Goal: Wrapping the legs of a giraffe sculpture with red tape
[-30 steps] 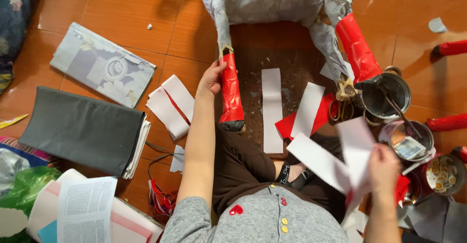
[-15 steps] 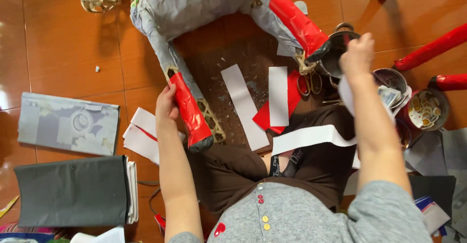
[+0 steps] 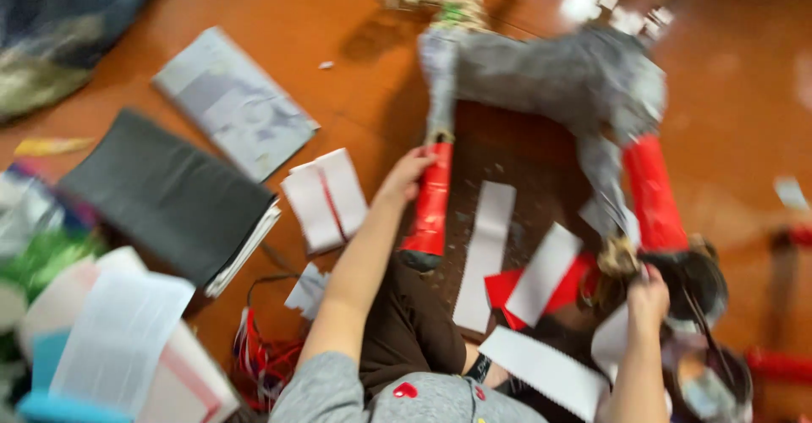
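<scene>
1. The grey paper animal figure (image 3: 558,76) stands on the orange floor (image 3: 338,17) in front of us, its legs pointing toward us, two of them wrapped in red.
2. Our left hand (image 3: 406,178) is closed around the top of the near red leg (image 3: 431,207), whose foot rests just beside our knee.
3. Our right hand (image 3: 647,300) sits at the foot of the other red leg (image 3: 655,195), beside a dark pot (image 3: 698,279); the blur keeps us from telling whether its fingers are closed.
4. White paper strips (image 3: 486,254) and red paper (image 3: 507,288) lie between the legs.
5. A black folder (image 3: 169,195) and a grey booklet (image 3: 233,101) lie to the left, well apart.
</scene>
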